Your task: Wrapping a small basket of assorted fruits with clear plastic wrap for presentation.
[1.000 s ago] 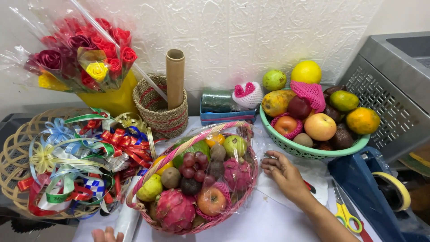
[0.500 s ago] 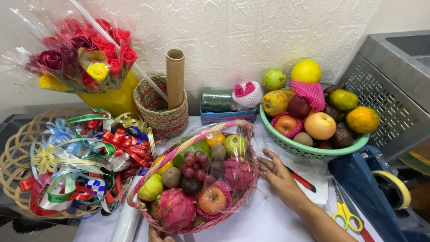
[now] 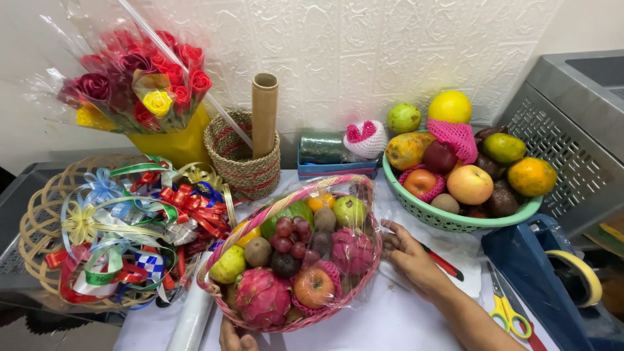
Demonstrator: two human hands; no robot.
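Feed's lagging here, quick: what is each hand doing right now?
Left hand: at the pink fruit basket near rim, mostly out of frame; grip cannot be told.
Right hand: open, fingers resting on the basket's clear wrap.

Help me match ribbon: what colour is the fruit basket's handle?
The handle is striped pink and light green, seen in the head view.

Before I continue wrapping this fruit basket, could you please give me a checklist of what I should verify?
1. Right hand touching the pink fruit basket at its side: ok.
2. Left hand at the basket's front edge: ok, only partly visible.
3. Clear wrap covering the fruit: cannot tell, edges unclear.
4. Yellow scissors lying near the right hand: ok.
5. Tape dispenser beside the scissors: ok.
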